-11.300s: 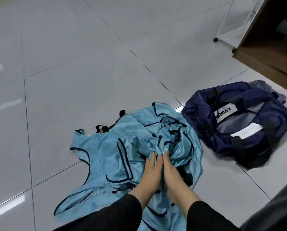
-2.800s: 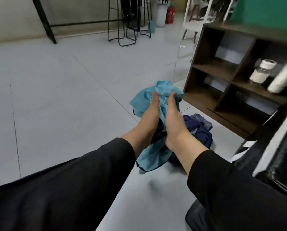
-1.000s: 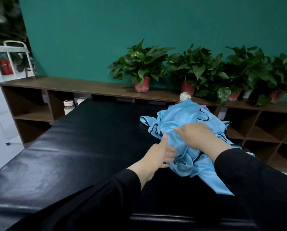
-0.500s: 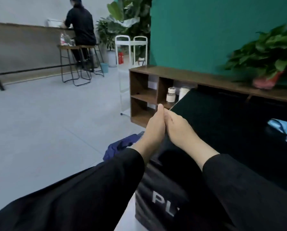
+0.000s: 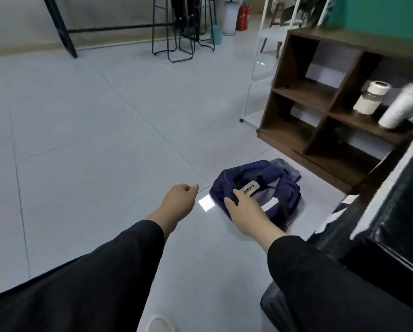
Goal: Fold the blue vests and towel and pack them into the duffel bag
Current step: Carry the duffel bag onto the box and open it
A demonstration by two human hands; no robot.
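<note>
Grey tiled floor (image 5: 92,144), brown shelf unit (image 5: 325,111) at right; the navy duffel bag (image 5: 260,188) lies slumped on the tiles beside it, no vests or towel in view. Right hand (image 5: 245,210) reaches over the bag, fingers loose and holding nothing; left hand (image 5: 179,200) hangs loosely curled, also holding nothing. Judged step: fetching the bag; next move needs a grip on its handle or rim.

wooden shelf unit (image 5: 320,97), white bottle (image 5: 370,98), stools (image 5: 183,27)
</note>
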